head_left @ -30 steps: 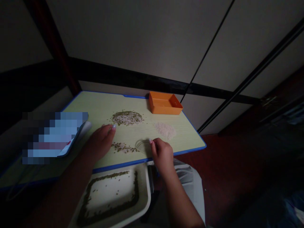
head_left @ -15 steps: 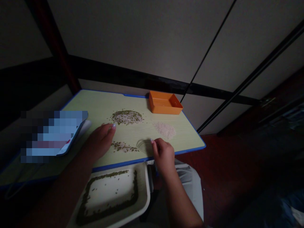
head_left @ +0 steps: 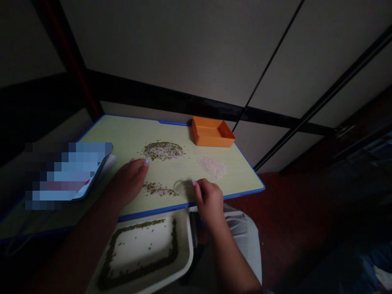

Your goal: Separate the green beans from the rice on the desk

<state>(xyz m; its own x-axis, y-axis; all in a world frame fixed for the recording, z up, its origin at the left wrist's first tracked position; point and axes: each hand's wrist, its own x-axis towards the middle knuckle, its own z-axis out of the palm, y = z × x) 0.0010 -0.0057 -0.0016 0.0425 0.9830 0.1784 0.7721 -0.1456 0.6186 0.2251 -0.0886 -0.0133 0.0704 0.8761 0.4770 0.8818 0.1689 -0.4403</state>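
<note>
My left hand rests on the table at the near left of a mixed pile of green beans and pale grains. Its thumb points toward that pile, while its other fingers are mostly hidden. A smaller strip of mixed beans and grains lies between my hands near the front edge. To its right, my right hand is closed in a pinch just above the tabletop. What it holds, if anything, cannot be made out. Past its fingers lies a heap of pale rice-like grains.
An orange box stands at the table's back right. Below the front edge is a white tub with green beans along its inner sides. A blurred-out tablet-like device sits at left on the blue-edged table.
My right hand has shifted very slightly left along the table. My left hand and the piles look the same.
</note>
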